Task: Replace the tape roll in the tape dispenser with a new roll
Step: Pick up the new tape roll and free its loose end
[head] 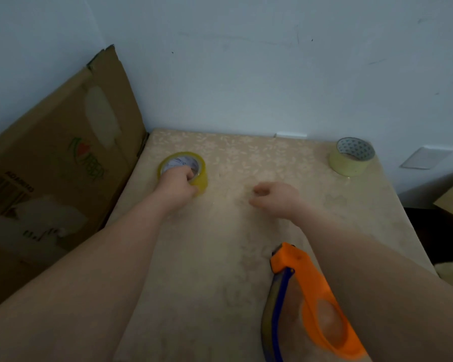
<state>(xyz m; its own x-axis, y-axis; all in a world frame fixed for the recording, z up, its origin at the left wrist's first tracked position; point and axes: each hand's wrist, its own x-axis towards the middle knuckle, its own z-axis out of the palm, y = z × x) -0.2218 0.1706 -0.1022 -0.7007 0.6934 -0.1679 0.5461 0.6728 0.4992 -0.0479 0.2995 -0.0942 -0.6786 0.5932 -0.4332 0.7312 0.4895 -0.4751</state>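
A yellow tape roll (pixel 194 159) lies flat at the table's far left, and my left hand (pixel 177 185) grips its near rim, fingers hooked inside the core. My right hand (pixel 273 195) hovers over the middle of the table, fingers loosely curled, holding nothing. An orange and blue tape dispenser (pixel 309 299) lies on the table near the front, partly under my right forearm; no roll shows in it. A second, paler tape roll (pixel 351 163) with a patterned core stands at the far right corner.
The beige patterned table (pixel 220 257) stands against a pale wall (pixel 246 74). A large cardboard box (pixel 58 165) leans against the table's left side. A white wall plate (pixel 426 158) is at the right, beyond the table's edge.
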